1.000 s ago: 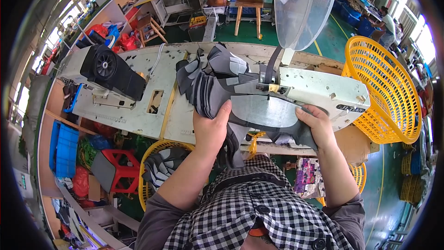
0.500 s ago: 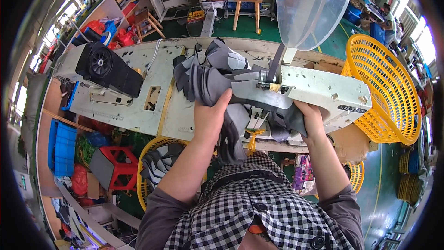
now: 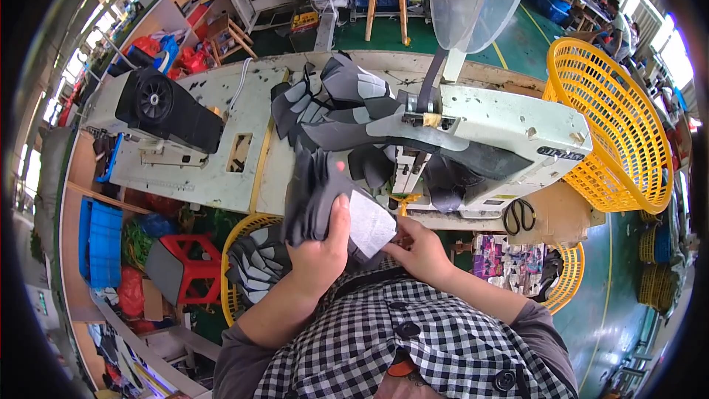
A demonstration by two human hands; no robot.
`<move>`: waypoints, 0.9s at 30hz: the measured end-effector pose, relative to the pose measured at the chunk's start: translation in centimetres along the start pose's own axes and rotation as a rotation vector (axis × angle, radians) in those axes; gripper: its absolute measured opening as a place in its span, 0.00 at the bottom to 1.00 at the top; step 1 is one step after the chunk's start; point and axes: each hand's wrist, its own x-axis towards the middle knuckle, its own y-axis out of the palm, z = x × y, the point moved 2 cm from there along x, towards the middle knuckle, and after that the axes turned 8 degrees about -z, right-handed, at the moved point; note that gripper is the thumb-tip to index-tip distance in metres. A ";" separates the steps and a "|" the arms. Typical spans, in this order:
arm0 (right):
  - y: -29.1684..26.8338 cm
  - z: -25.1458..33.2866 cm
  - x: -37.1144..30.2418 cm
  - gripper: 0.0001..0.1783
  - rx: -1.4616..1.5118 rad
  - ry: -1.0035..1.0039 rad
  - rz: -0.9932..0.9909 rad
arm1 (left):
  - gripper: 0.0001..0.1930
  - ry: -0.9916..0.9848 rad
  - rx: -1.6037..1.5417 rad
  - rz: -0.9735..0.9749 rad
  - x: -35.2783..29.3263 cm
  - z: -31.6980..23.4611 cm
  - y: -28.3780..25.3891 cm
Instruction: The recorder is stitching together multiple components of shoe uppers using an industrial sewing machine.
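Note:
My left hand [image 3: 323, 251] is closed round a thick stack of dark grey fabric pieces [image 3: 309, 192], held in front of my body with the thumb on top. The uppermost piece carries a light grey patch [image 3: 369, 225]. At the patch's right corner, the fingers of my right hand [image 3: 422, 253] are pinched on the edge of the stack; how many layers they grip is hidden. Beyond my hands, a long grey fabric piece [image 3: 473, 154] stretches across the white sewing machine [image 3: 517, 122]. More grey pieces [image 3: 354, 81] lie heaped to the machine's left.
A second machine with a black motor cover [image 3: 166, 107] stands on the left of the white table [image 3: 214, 188]. Yellow baskets [image 3: 613, 122] flank the table at right and below left. A red stool [image 3: 196, 266] is at lower left, black scissors [image 3: 519, 216] at the right edge.
Both hands have come away from the machine toward my body, the left bringing the stack along. My right hand has let go of the long piece by the machine and now pinches the stack's edge.

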 end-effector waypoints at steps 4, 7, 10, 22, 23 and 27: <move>-0.3 0.7 -0.3 0.32 0.049 -0.210 0.110 | 0.19 0.187 0.146 0.006 0.9 0.1 -0.9; 0.9 2.0 -0.2 0.29 0.130 -0.091 0.105 | 0.20 0.197 0.074 0.029 1.2 0.3 -0.1; 0.4 1.9 0.1 0.23 0.086 -0.056 0.010 | 0.21 0.251 0.150 0.011 1.6 0.6 -0.7; -2.1 -1.2 -0.5 0.10 0.347 0.119 0.419 | 0.14 -0.257 -0.202 -0.294 3.6 2.3 -2.5; -2.4 -0.5 -0.7 0.11 0.429 0.150 0.497 | 0.14 -0.258 -0.198 -0.303 3.7 2.4 -2.6; -3.5 -0.2 -1.3 0.16 0.674 0.278 0.556 | 0.20 -0.426 -0.405 -0.163 3.6 1.8 -2.6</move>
